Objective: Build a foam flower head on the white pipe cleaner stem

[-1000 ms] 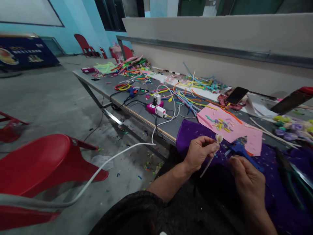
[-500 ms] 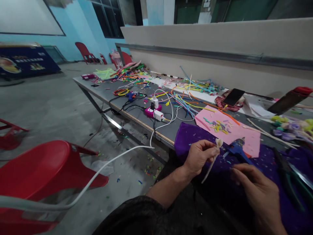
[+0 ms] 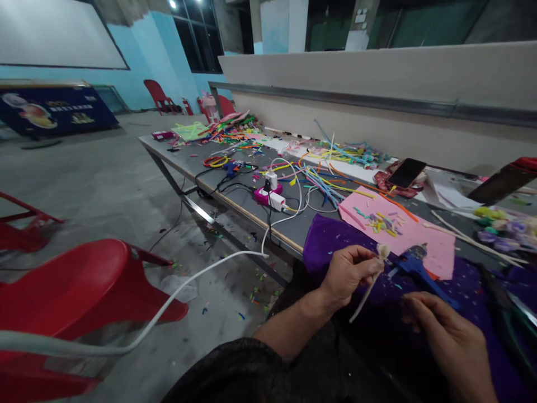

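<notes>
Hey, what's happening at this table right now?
A person sits at a long grey table littered with coloured pipe cleaners. Their left hand pinches a thin pale stick with a small cream bud at its top, over a purple cloth. The right hand hovers just below a blue glue gun lying on the cloth, fingers curled, not gripping it. A pink sheet with cut scraps lies behind.

A purple cloth (image 3: 331, 238) speckled with pale bits; a pink sheet (image 3: 436, 243) strewn with multicoloured snippets; a blue glue gun (image 3: 413, 266); a red chair (image 3: 71, 285); a cream-tipped stick (image 3: 371, 277)
</notes>
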`<state>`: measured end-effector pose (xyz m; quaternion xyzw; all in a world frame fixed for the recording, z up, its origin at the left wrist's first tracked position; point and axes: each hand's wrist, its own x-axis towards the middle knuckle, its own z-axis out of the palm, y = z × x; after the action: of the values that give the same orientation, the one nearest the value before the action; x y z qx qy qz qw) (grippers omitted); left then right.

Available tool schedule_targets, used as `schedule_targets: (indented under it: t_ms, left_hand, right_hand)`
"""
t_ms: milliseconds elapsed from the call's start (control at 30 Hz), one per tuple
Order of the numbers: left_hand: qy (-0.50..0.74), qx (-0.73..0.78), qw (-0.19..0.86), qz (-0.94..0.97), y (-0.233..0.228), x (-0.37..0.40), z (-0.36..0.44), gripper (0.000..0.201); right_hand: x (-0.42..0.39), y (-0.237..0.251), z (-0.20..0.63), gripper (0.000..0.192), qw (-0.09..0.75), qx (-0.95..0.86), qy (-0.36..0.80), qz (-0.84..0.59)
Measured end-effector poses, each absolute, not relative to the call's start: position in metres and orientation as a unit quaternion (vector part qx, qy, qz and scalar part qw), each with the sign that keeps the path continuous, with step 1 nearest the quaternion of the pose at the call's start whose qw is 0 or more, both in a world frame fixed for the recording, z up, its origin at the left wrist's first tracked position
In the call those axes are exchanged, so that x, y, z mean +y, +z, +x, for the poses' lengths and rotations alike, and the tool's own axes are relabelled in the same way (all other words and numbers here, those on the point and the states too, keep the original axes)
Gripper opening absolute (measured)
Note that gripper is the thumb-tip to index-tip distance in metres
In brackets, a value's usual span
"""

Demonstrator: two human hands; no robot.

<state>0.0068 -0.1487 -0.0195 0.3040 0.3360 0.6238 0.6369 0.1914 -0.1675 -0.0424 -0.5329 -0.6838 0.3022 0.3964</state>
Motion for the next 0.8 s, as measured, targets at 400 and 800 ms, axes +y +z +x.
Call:
schedule_targets:
  t_ms: [400, 800]
  left_hand:
    - [0.624, 0.337, 0.636, 0.303, -0.018, -0.147, 0.006, 0.027]
    - [0.601, 0.349, 0.643, 0.322, -0.010, -0.142, 0.009, 0.025]
  right_hand:
    - [-0.168, -0.039, 0.209, 0.024, 0.359, -0.786, 0.296, -0.407]
    - [-0.180, -0.036, 0.209, 0.020, 0.373, -0.712, 0.334, -0.492]
